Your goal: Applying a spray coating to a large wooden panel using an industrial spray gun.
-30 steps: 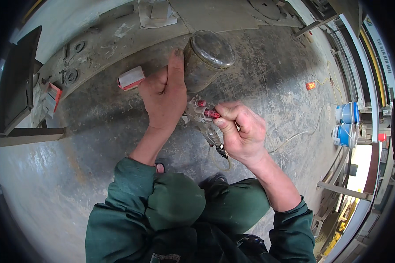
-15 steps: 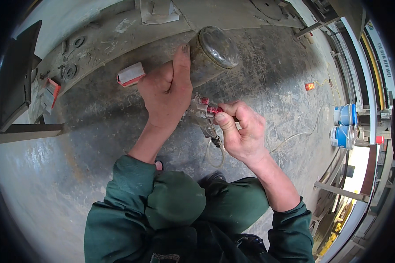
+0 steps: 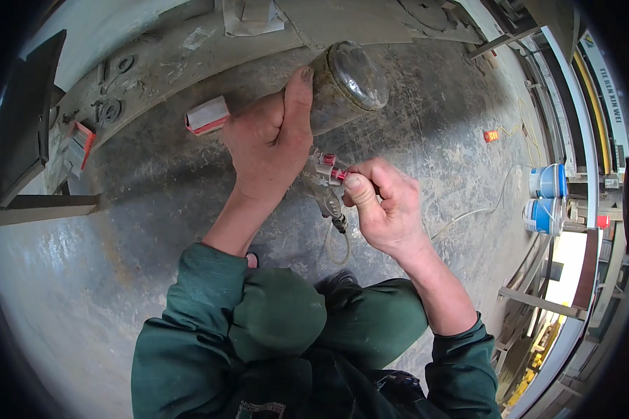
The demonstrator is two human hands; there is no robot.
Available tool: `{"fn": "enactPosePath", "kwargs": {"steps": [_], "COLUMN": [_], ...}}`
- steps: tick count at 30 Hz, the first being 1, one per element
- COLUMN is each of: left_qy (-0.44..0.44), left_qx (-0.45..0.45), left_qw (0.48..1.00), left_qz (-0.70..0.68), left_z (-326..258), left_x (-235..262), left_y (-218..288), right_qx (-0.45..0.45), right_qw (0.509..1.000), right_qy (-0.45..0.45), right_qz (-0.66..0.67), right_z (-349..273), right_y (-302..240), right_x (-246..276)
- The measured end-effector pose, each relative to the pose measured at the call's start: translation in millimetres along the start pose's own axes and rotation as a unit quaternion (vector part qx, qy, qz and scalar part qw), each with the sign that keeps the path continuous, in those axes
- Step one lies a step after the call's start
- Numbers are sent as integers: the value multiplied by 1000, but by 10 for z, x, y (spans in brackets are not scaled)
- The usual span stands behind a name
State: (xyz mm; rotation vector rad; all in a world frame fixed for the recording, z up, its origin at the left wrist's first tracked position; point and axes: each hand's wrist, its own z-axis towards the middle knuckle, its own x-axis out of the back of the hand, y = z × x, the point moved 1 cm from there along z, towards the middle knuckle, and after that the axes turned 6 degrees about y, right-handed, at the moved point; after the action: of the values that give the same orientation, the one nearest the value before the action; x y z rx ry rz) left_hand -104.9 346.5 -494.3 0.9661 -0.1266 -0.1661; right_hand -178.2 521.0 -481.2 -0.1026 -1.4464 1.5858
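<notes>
A paint spray gun point(image 3: 321, 188) with a dirty metal cup point(image 3: 355, 78) is held up in front of me, over the floor. My left hand point(image 3: 267, 150) is closed around it, thumb along the cup's side; its other fingers are hidden behind the gun and cup. Between the thumb and bent forefinger of my right hand point(image 3: 390, 206), the end of a red knob point(image 3: 339, 174) is pinched. A second red knob point(image 3: 329, 159) sits just above that one. From the gun's handle, an air hose point(image 3: 340, 251) hangs down in a loop.
A small red-and-white box point(image 3: 207, 115) lies beyond my left hand. Two blue-and-white buckets point(image 3: 546, 183) stand at the right by metal racks. Along the back runs a dusty ledge point(image 3: 168, 73) with round parts on it. A thin hose point(image 3: 468, 214) trails over the floor.
The gun and cup have shifted slightly right with my left hand. My right fingertips have changed angle a little on the red knob, and less of it shows.
</notes>
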Motion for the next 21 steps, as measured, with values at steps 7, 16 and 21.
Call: {"fn": "enactPosePath", "kwargs": {"steps": [7,16,21], "left_qy": [1,-3,1], "left_qx": [-4,-12,-28], "left_qw": [1000,1000,999], "left_qz": [20,24,40], "left_z": [-32,-28,-40], "left_x": [-9,-6,-3], "left_y": [3,-9,-51], "right_qx": [69,42,-2], "right_qw": [996,995,995], "right_qy": [-5,-27,-43], "right_qz": [-58,-83,-84], "right_z": [-2,23,5], "right_y": [-50,-72,-31], "right_x": [37,40,12]}}
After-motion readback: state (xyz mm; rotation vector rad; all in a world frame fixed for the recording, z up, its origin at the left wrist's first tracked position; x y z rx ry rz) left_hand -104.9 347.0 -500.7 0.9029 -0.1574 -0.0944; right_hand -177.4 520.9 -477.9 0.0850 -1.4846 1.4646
